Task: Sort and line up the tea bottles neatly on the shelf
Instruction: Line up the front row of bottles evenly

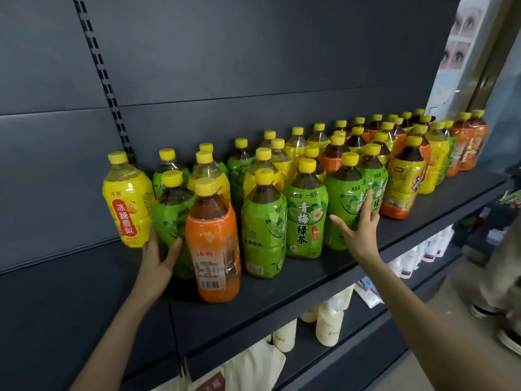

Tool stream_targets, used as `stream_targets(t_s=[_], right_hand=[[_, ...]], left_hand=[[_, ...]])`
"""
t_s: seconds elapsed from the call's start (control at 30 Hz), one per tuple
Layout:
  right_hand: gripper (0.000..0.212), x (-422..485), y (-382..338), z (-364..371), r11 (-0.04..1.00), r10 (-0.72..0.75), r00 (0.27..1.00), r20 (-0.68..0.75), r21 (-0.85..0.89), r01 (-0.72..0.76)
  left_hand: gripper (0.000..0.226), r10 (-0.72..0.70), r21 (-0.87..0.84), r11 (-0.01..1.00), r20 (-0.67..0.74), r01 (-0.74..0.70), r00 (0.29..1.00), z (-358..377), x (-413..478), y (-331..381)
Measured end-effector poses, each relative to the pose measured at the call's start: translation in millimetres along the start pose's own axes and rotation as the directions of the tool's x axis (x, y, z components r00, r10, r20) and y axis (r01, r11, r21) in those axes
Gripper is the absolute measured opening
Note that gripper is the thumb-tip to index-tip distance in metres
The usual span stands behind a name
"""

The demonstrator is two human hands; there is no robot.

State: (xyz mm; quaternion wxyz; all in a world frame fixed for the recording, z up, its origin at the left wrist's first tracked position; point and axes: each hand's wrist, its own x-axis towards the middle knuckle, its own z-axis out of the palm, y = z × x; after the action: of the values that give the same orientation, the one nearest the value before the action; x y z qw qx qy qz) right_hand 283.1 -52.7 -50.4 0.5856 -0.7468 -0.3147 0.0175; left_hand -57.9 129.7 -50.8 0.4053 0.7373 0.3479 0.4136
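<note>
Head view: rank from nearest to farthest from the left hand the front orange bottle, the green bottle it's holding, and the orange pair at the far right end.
1. Green bottle, gripped by the left hand, left end.
2. Front orange bottle, just right of it.
3. Orange pair, far right end.

The tea bottles [306, 221] all carry yellow caps [205, 186] over brown or pale liquid, their labels green with pale fruit and leaves, orange with a white barcode patch, or yellow with a red panel, on a dark grey shelf [282, 294] above white bottles [328, 325].
</note>
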Motion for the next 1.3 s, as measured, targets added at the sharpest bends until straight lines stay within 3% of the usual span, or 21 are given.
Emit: stream_targets(t_s=[0.1, 0.2, 0.33, 0.4, 0.57, 0.7, 0.87, 0.97, 1.1, 1.2, 1.3], right_hand=[[0.101, -6.4, -3.5, 8.5, 0.996, 0.026, 0.995, -0.101, -0.088, -0.035], [0.086, -34.0, -21.3, 30.5, 0.959, -0.17, 0.963, -0.209, -0.259, 0.114], [0.076, -86.6, -58.6, 68.8, 0.847, -0.473, 0.876, 0.096, -0.225, 0.482], [0.078, -98.9, -67.8, 85.1, 0.821, -0.513, 0.833, 0.207, -0.167, 0.546], [0.083, -94.0, -69.2, 98.5, 0.813, -0.555, 0.818, 0.149, -0.108, 0.571], [0.08, -90.7, -64.6, 99.8, 0.846, -0.521, 0.839, 0.156, -0.04, 0.532], [0.067, -94.7, -69.8, 99.4, 0.875, -0.48, 0.865, 0.144, 0.008, 0.484], [0.054, -101.8, -86.6, 101.3, 0.842, -0.518, 0.849, 0.103, -0.117, 0.527], [0.062, -111.2, -117.3, 113.8, 0.761, -0.584, 0.801, 0.134, -0.252, 0.597], [0.064, -111.9, -132.0, 123.6, 0.701, -0.63, 0.759, 0.165, -0.298, 0.647], [0.062, -110.9, -137.0, 134.1, 0.653, -0.648, 0.73, 0.216, -0.335, 0.679]], left_hand=[[0.097, -0.034, 0.03, 0.999, -0.084, 0.037, 0.996, 16.4, -20.8, 14.5], [0.098, 0.014, 0.029, 1.0, -0.118, -0.011, 0.993, 27.5, -40.3, 25.2], [0.099, 0.177, 0.168, 0.974, -0.134, -0.154, 0.975, 36.1, -59.3, 21.8], [0.105, 0.203, 0.224, 0.96, -0.136, -0.17, 0.97, 46.4, -69.7, 25.3], [0.095, 0.199, 0.154, 0.973, -0.176, -0.173, 0.964, 57.5, -73.3, 30.0], [0.095, 0.185, 0.083, 0.981, -0.105, -0.177, 0.977, 58.0, -60.6, 23.6], [0.087, 0.255, 0.33, 0.926, -0.192, -0.182, 0.948, 65.5, -60.3, 21.3], [0.087, 0.281, 0.392, 0.901, -0.196, -0.187, 0.94, 64.5, -58.9, 17.3], [0.076, 0.362, 0.399, 0.874, -0.154, -0.277, 0.92, 48.3, -58.8, 9.5], [0.061, 0.391, 0.384, 0.879, -0.238, -0.284, 0.889, 27.6, -54.5, 4.0], [0.06, 0.31, 0.312, 0.927, -0.321, -0.209, 0.895, 7.4, -41.2, 1.2]])
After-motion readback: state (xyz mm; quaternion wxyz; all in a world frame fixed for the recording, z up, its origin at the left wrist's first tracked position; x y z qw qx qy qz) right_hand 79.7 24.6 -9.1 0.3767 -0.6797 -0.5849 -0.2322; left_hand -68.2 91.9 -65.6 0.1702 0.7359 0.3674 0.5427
